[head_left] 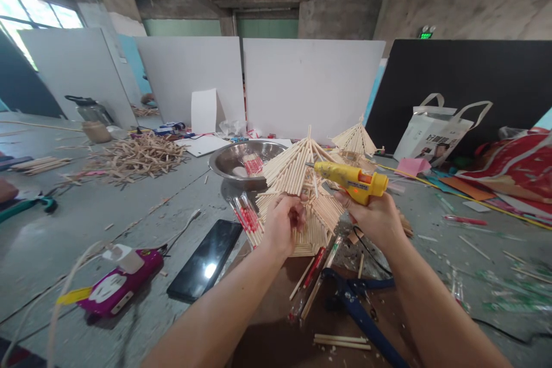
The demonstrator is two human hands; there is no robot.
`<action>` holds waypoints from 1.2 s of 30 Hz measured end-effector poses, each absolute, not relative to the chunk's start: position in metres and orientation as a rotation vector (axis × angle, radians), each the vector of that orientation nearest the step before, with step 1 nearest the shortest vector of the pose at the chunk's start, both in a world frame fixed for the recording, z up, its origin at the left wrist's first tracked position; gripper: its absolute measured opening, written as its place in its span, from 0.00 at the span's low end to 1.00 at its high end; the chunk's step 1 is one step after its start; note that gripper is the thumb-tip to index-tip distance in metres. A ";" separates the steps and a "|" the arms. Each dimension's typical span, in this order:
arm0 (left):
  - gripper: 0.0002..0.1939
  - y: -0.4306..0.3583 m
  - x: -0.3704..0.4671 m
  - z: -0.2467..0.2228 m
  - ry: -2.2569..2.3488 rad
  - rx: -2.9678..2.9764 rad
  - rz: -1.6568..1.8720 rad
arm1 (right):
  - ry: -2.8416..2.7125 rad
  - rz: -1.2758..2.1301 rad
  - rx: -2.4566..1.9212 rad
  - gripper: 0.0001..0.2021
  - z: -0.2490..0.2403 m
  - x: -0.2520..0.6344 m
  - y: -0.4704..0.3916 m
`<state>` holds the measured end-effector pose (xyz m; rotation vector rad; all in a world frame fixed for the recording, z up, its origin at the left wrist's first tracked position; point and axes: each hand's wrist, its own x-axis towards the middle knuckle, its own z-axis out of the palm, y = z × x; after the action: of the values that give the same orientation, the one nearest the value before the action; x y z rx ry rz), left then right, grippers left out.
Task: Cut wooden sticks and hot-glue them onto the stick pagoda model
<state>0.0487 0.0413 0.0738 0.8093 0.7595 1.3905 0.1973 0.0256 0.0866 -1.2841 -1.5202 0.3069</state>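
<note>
My right hand (379, 221) is wrapped round a yellow hot glue gun (351, 178), its nozzle pointing left at the roof of a small tower model (293, 169) built from thin wooden sticks. At the model's near side, just under the upper roof edge, my left hand (282, 224) has its fingers curled closed against the sticks. Its fingertips are partly hidden. A second stick roof (356, 141) with a pointed top shows behind. Blue-handled cutters (360, 310) lie on a brown board (271, 333) below my hands.
A steel bowl (219, 167) holds packs of sticks behind the model. Left of it lie a phone (204, 261), a purple power strip (123, 284) and a pile of sticks (138, 155). Plastic wrappers (513, 293) and a white bag (431, 132) are at right.
</note>
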 end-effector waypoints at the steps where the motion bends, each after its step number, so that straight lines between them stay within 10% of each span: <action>1: 0.03 0.041 0.049 0.074 0.765 0.816 1.390 | -1.522 0.307 -1.281 0.13 0.087 0.197 0.025; 21: 0.07 0.017 0.052 0.075 0.668 1.551 0.948 | -0.783 0.675 -1.486 0.17 0.007 0.313 -0.014; 36: 0.13 0.002 0.060 0.042 1.062 2.876 -0.169 | -0.412 0.808 -1.446 0.14 -0.047 0.339 0.005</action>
<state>0.0596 0.0020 0.0416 2.8763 1.0624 -0.1691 0.3389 0.0051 -0.0467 -1.4463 -0.4121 0.8080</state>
